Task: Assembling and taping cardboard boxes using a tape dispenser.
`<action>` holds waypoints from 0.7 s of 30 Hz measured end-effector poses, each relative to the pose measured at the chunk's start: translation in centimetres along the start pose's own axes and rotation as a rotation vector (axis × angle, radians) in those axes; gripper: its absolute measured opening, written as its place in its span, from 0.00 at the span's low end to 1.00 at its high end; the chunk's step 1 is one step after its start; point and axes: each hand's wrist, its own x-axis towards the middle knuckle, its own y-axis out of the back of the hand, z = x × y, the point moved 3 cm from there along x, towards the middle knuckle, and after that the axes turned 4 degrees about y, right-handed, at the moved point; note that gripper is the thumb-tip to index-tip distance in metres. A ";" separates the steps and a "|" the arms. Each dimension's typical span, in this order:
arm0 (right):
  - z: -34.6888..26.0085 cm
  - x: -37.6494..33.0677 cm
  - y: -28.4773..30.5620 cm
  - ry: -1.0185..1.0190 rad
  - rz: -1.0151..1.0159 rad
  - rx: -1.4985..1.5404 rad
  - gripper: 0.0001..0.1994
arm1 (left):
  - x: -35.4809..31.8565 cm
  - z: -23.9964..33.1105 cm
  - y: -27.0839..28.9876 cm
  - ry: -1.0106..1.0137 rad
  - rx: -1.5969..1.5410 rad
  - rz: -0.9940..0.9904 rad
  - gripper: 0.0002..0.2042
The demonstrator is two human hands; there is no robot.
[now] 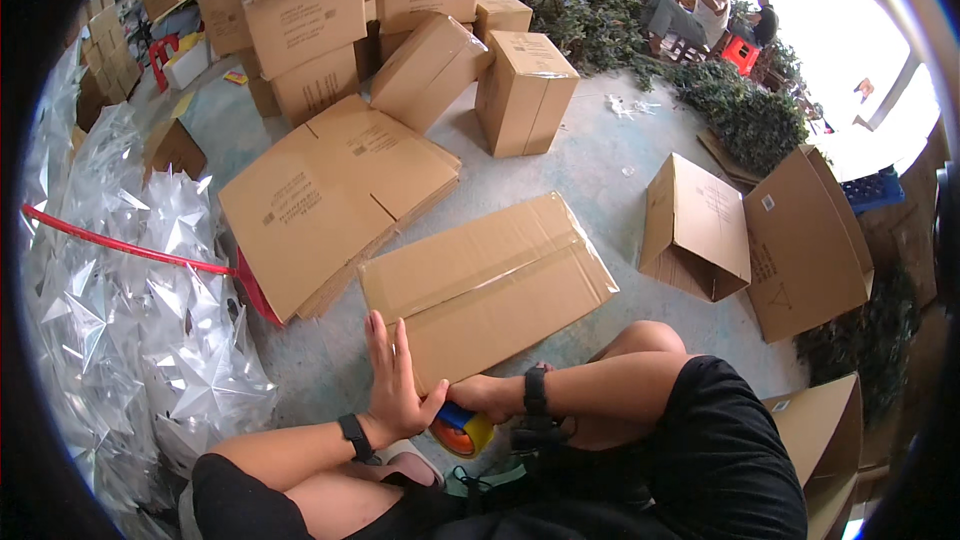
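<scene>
A long closed carton lies on the floor before me, with clear tape along its middle seam and over its far right end. At its near left end is my left hand, fingers stretched out, holding nothing. Close beside it, my right hand is closed on a tape dispenser with blue, yellow and orange parts, low at the carton's near edge. The right fingers are partly hidden. Whether the left palm presses on the carton, I cannot tell.
Flattened cartons are stacked beyond on the left, with stacked closed boxes behind. Silver star decorations and a red strap fill the left side. Open cartons stand at right. Greenery and seated people are farther off.
</scene>
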 end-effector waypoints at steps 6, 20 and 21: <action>-2.8 -2.1 0.2 0.486 -0.015 -1.093 0.18 | 0.7 -3.0 0.5 -0.467 0.228 -0.174 0.29; -15.5 -18.6 4.1 0.570 -0.061 -1.222 0.23 | 1.2 -5.6 0.5 -0.776 0.246 -0.372 0.30; -16.8 -19.6 5.1 0.638 0.165 -1.087 0.23 | 0.6 -6.1 1.0 -0.751 0.259 -0.375 0.30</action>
